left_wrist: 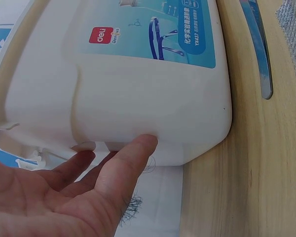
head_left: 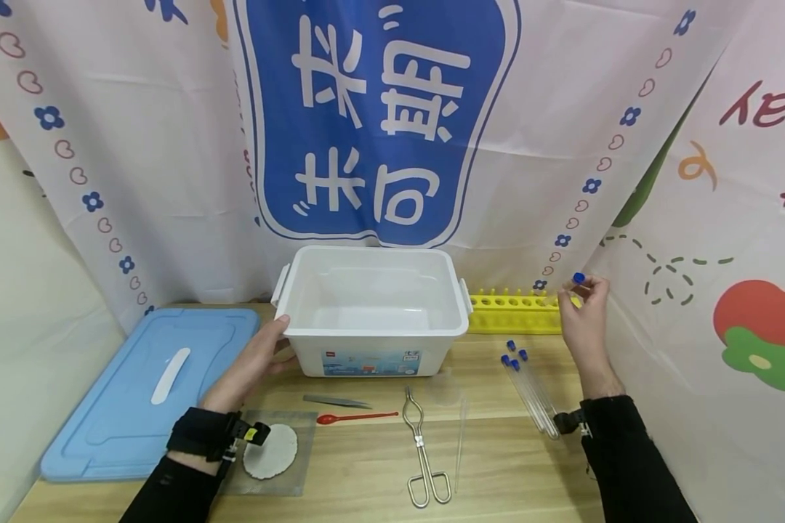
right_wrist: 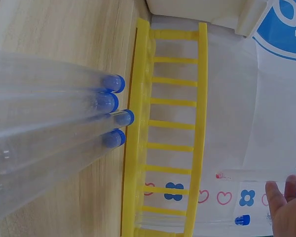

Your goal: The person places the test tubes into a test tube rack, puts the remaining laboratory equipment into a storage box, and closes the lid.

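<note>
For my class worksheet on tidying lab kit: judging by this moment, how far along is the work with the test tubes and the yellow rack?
Barely begun. The yellow rack looks empty in its visible slots. In hand: the right hand pinches one blue-capped tube above the rack, while the left hand rests against the white bin. Left: four capped tubes lie on the table, with tongs and a red spoon nearby.

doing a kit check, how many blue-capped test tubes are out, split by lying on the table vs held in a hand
test tubes lying on the table: 4
test tube held in the right hand: 1
total: 5
The right hand pinches its tube above the yellow rack.
</note>
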Tool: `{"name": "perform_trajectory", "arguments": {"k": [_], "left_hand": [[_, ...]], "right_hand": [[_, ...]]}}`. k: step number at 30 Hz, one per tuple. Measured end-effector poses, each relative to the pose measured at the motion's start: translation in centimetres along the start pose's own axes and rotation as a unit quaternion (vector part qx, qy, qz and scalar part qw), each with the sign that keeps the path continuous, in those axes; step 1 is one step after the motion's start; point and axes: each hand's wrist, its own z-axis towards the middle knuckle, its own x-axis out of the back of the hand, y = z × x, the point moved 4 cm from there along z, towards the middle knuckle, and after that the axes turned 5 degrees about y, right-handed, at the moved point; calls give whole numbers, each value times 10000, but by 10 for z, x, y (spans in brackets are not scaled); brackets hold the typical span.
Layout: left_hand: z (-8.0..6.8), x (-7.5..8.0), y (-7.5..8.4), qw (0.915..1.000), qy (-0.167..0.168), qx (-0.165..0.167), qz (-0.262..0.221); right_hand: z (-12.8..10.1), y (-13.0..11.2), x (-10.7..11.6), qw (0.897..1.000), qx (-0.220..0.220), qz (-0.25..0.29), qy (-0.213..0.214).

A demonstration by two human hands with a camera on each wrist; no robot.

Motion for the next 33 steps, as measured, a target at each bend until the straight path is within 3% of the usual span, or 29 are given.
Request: {"name": "perform_trajectory", "arguments": {"k": [6, 24, 33], "left_hand": [[1, 0, 0, 10000, -11, -38, -26], [2, -1, -1, 9999, 45, -25, -155], [3, 0, -1, 9998, 50, 12, -169]], "right_hand": [[7, 3, -8, 9999, 60, -91, -92], [21, 18, -23, 9957, -331, -651, -573], [24, 25, -29, 9922, -205, -961, -763]]}}
